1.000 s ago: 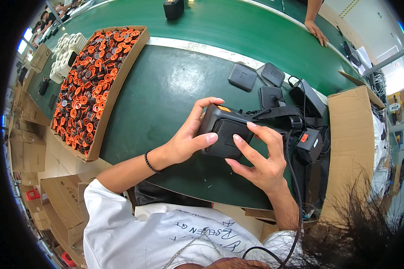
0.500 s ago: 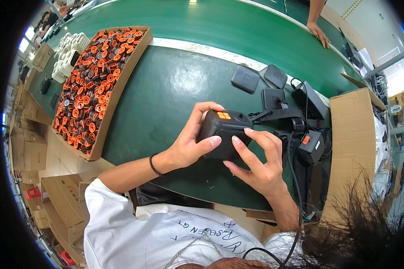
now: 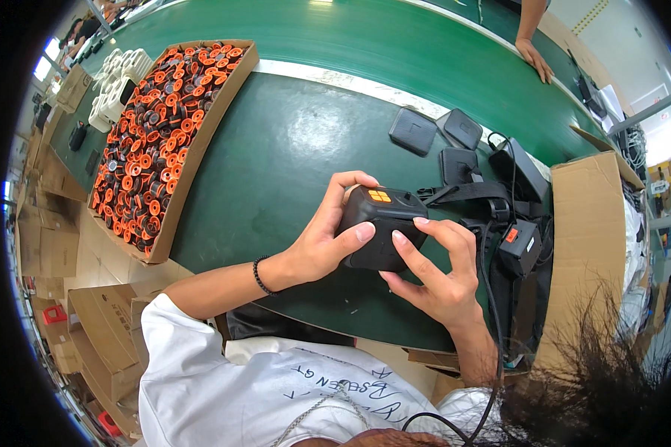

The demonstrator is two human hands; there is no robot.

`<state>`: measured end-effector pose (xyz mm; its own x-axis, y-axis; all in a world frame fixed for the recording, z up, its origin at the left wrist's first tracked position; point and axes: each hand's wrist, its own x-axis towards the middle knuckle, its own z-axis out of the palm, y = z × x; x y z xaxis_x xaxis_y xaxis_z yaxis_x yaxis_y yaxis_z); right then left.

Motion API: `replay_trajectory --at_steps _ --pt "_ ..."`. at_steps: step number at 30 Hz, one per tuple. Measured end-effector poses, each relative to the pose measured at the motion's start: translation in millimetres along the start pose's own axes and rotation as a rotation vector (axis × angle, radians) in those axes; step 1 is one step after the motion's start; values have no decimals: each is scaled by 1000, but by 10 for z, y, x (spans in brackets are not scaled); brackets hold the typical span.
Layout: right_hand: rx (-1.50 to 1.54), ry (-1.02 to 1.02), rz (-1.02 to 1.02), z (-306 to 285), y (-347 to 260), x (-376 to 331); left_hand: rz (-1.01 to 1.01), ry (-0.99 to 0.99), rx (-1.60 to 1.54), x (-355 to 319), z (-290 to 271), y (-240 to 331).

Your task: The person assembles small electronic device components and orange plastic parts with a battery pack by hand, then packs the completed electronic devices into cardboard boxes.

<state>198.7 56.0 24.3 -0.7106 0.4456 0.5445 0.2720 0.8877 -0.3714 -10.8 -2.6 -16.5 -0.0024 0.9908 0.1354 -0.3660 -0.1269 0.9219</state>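
2 hands hold a black box-shaped device (image 3: 381, 227) above the near edge of a green tabletop (image 3: 276, 149).
Left hand (image 3: 322, 242) grips its left side; right hand (image 3: 438, 276) grips its right, fingers spread. Open tabletop lies left; a parts tray (image 3: 231, 97) beyond, cables (image 3: 499, 216) crowd right.

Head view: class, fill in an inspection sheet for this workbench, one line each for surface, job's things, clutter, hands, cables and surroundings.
Surface: dark green mat on the bench.
Job's things: black box-shaped device with an orange patch on top, held above the mat.
Clutter: cardboard tray of orange-and-black round parts; flat black square pads.
Hands: left hand and right hand both grip the device.
Cables: black cables beside the device.
Surroundings: open cardboard box at right; another person's hand on the bench's far edge.
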Motion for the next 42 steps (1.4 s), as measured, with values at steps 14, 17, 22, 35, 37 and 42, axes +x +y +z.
replay_trajectory --at_steps 14,17,22,35,37,42 --pt "40 23 9 -28 31 11 61 -2 31 -15 48 -21" --pt "-126 71 -106 -16 -8 0 68 13 49 -17 32 -28" --pt "39 163 62 3 90 -62 28 46 54 7 25 -36" --pt "-85 1 -36 57 8 -24 56 -19 82 -24 -22 -7" --pt "-83 -13 -40 57 21 -24 60 -13 89 -19 -19 -9" --pt "-119 4 -73 73 30 -24 74 -23 104 -37 -24 -18"
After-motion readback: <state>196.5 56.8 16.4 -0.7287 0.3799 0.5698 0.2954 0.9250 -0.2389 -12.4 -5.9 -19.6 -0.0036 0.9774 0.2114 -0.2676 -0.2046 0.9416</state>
